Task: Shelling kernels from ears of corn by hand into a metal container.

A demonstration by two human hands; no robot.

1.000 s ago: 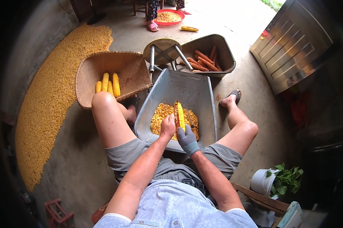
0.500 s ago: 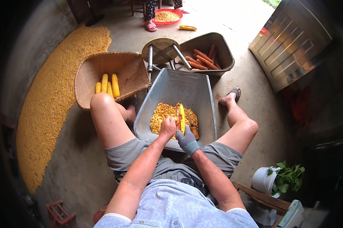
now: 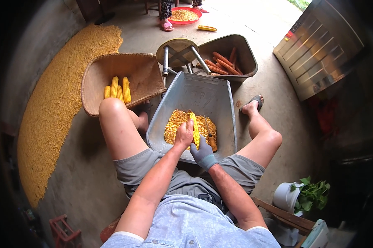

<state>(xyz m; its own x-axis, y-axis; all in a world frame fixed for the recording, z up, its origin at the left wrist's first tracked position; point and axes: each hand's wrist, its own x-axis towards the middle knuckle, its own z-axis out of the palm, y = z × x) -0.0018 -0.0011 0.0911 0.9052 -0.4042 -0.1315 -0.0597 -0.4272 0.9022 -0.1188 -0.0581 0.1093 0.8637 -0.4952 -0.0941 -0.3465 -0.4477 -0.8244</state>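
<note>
Between my knees stands a grey tub (image 3: 207, 87) with loose corn kernels (image 3: 175, 122) in its near end. Over the kernels I hold a corn cob (image 3: 195, 131), tilted, with yellow kernels showing along its visible side. My bare left hand (image 3: 184, 133) is closed against the cob's left side, its thumb pointing up along it. Gripping the cob's lower end is my right hand (image 3: 203, 153), in a grey glove. Just right of the cob, a tool with a wooden handle (image 3: 212, 144) and a thin metal shaft lies on the kernels.
A woven basket (image 3: 95, 74) at left holds several full cobs (image 3: 126, 90). Behind the tub are a metal-legged stool (image 3: 177, 51) and a dark tub (image 3: 248, 53) of stripped red cobs (image 3: 224, 64). Kernels (image 3: 58, 111) cover the left floor. A person's legs (image 3: 165, 10) stand beside a red basin (image 3: 200, 17).
The cob has turned in my hands: its reddish stripped side faced up before, and yellow kernels face up now. My left hand has slid slightly up along it.
</note>
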